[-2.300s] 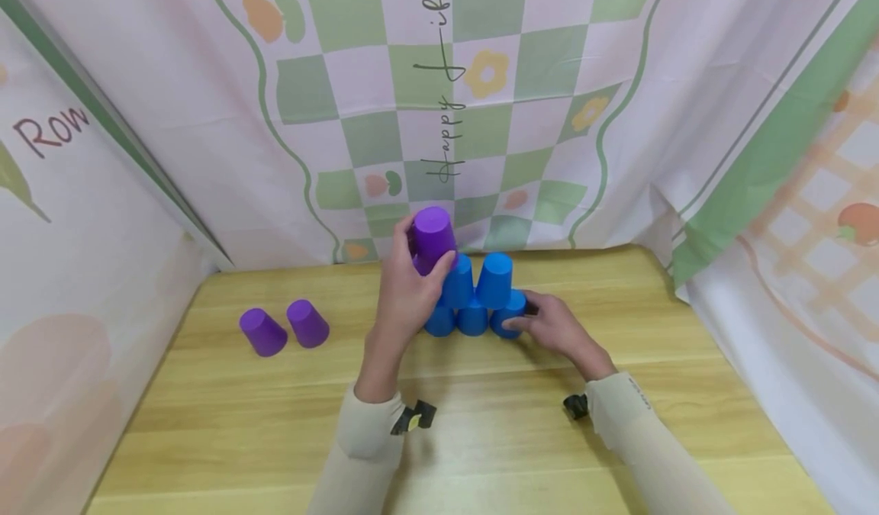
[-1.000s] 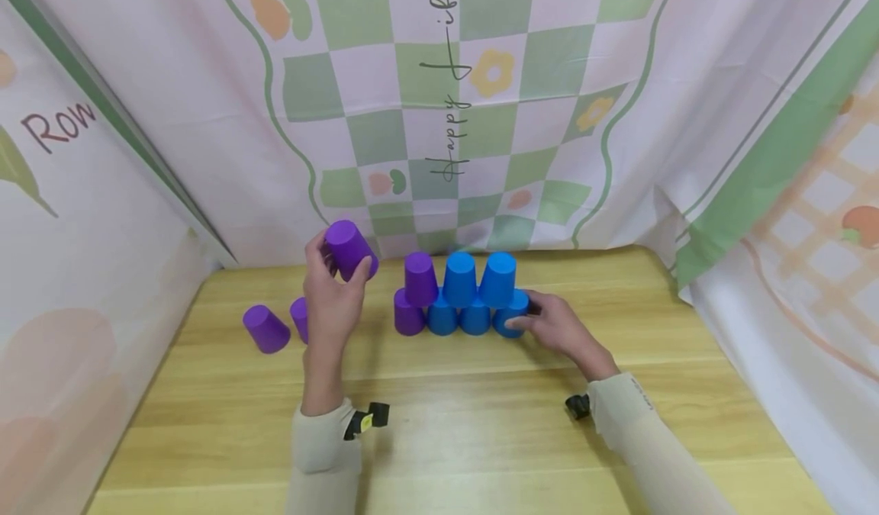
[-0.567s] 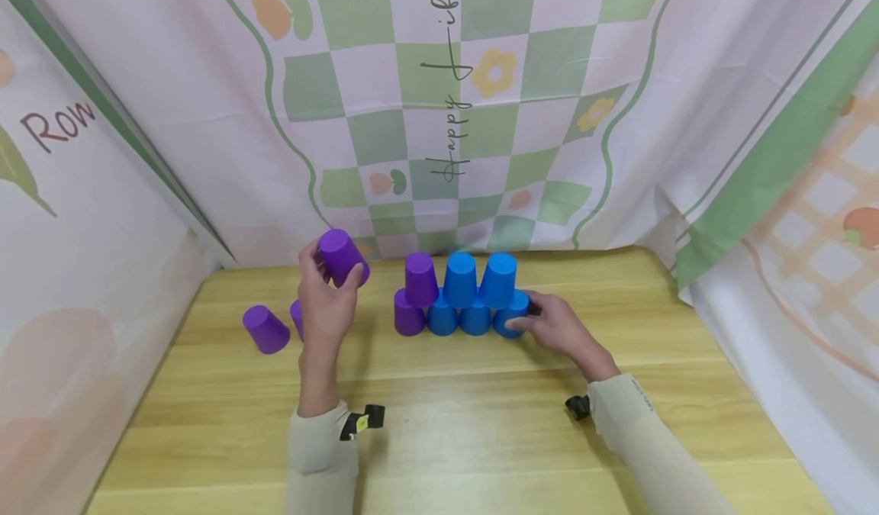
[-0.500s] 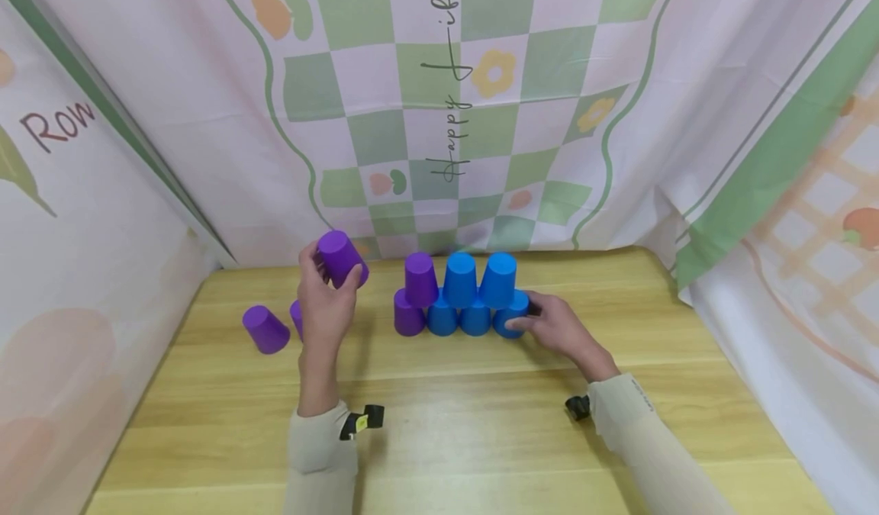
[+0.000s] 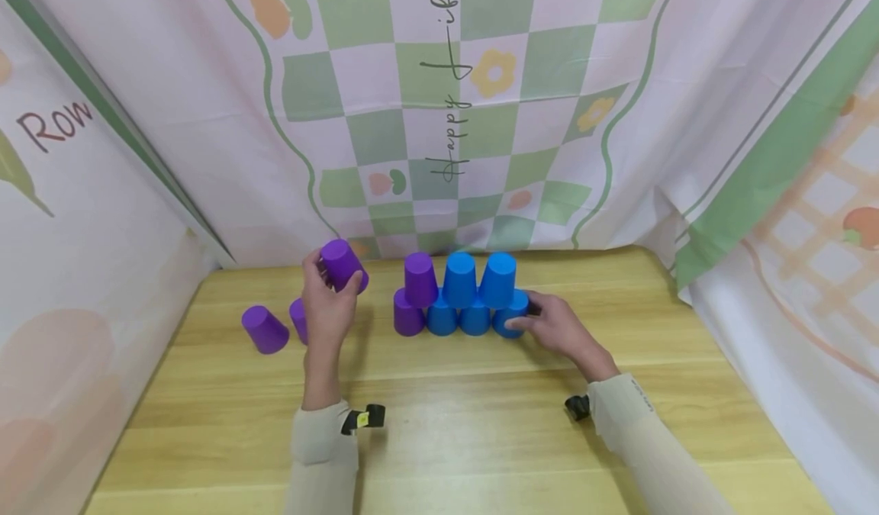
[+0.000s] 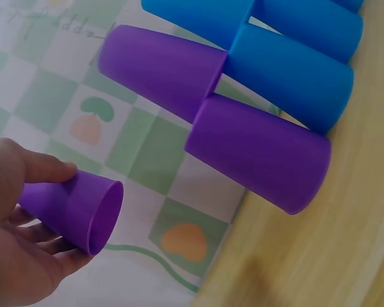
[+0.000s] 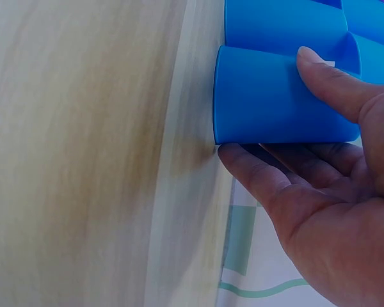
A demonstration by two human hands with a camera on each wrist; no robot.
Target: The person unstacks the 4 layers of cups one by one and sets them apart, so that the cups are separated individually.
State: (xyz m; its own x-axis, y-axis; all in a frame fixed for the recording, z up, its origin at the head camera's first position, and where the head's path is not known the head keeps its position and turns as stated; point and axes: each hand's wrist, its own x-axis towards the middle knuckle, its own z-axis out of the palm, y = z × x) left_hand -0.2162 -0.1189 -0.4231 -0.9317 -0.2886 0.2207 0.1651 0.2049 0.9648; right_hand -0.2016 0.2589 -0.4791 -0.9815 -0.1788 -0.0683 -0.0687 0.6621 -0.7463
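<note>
at the table [image 5: 467,439], five blue cups [image 5: 461,280], five purple cups [image 5: 265,329]; left hand [image 5: 329,309] grips one purple [image 5: 343,265], right hand [image 5: 556,324] one blue [image 5: 503,311].

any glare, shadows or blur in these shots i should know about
Head view: bright, fairly even, with soft glare on the near middle of the light wood-grain table; left wrist view: dimmer, with a faint shadow on the table at the bottom; right wrist view: also dim, wood grain soft, the right hand's fingers shaded under the tapered blue plastic-looking cup.

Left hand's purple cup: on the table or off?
Off: the left hand grips the purple cup; curtain shows between it and the table in the left wrist view.
</note>
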